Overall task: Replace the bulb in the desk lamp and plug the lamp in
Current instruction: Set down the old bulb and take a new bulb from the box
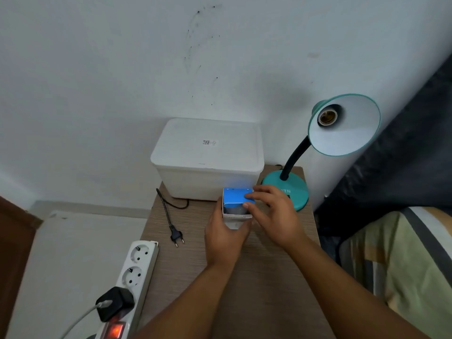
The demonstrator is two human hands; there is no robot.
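Note:
A teal desk lamp point(288, 189) stands at the back right of the small wooden table point(244, 277); its shade point(347, 128) faces me and the socket point(327, 117) holds no bulb. My left hand point(223, 238) grips a small white and blue bulb box point(236, 201) from below, above the table. My right hand point(274, 211) pinches the box's blue top flap with fingertips and thumb. The lamp's black plug point(176, 235) lies loose on the table's left part, its cord running behind the white container. A white power strip point(133, 272) hangs over the table's left edge.
A white lidded plastic container point(208, 155) fills the table's back against the wall. A black charger point(115, 303) sits in the strip's near socket, beside the strip's lit red switch point(115, 330). A bed with striped cover point(403, 265) borders the right side.

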